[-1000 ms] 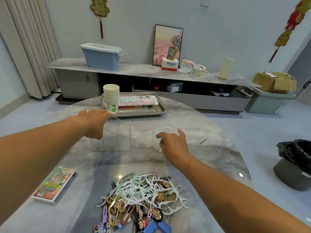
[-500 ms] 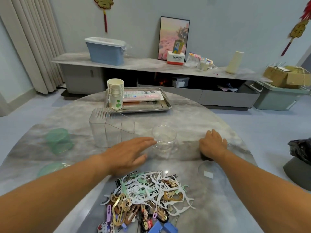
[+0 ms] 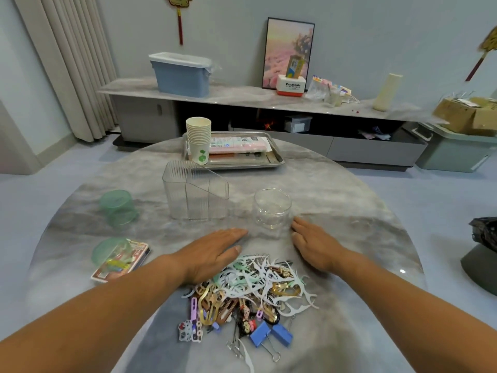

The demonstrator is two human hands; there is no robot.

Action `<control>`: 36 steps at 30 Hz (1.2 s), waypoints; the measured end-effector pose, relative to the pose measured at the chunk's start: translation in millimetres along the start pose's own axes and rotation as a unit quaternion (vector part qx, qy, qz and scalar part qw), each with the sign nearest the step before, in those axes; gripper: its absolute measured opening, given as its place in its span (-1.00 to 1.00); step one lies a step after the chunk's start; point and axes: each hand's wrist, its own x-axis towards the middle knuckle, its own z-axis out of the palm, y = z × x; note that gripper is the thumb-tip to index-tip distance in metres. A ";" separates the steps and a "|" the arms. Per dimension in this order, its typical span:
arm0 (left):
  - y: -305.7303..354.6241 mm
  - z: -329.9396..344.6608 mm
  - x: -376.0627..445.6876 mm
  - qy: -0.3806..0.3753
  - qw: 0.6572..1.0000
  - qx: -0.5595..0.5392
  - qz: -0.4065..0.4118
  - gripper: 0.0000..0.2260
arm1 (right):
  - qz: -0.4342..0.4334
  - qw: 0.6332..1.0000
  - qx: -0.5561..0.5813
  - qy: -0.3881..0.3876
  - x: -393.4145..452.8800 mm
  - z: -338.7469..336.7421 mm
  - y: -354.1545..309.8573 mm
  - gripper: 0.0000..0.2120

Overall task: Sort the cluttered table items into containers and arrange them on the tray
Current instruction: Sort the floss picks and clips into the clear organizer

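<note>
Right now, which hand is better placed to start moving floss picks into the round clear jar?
Right hand: it lies open beside the clear jar; the left hand sits farther left, though both border the pile.

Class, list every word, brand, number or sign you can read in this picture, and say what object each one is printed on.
"Panasonic": on the white and red box on the long cabinet.
Pink packet on the metal tray: printing too blurred to read.
Paper cups: a green leaf mark, no words legible.
Card pack by the left hand: lettering too blurred.
Small carton on the box: too small to read.
</note>
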 end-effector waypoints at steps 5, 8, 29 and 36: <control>12.9 10.4 -25.5 0.015 1.000 -0.008 0.011 -0.53 | -0.057 0.998 0.015 -0.009 -38.2 11.2 -26.4 -0.50; 25.4 21.9 -40.3 0.033 0.999 -0.011 0.015 -0.55 | -0.078 0.996 0.044 -0.004 -59.6 24.2 -43.4 -0.50; 41.8 71.4 -150.3 0.291 0.943 -0.070 -0.143 -0.57 | 0.042 0.963 0.181 0.195 -173.6 82.0 -86.4 -0.32; 68.8 84.6 -123.9 0.302 0.932 -0.094 -0.177 -0.54 | 0.098 0.944 0.230 0.213 -154.1 96.9 -117.8 -0.42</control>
